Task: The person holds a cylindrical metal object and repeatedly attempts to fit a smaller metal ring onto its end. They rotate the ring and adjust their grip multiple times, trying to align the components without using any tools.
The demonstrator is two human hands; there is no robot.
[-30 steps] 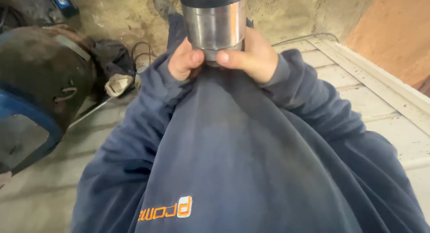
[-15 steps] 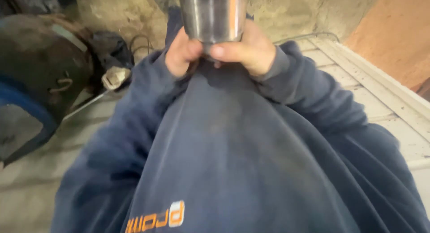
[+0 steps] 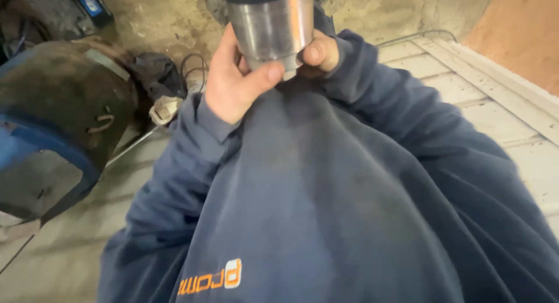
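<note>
You held the steel cup (image 3: 271,29) high before your chest, both hands wrapped around its base, so it stayed upright. Your left hand (image 3: 236,84) and right hand (image 3: 317,52) had their fingers closed on it, above the dark blue sweatshirt (image 3: 326,192).

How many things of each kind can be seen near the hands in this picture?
Steel cups: 1, the steel cup, held by the left hand and the right hand
Welding helmets: 1, the dark helmet
Crumpled gloves: 1, the pale glove
White wooden panels: 1, the panel
Total: 4
</note>
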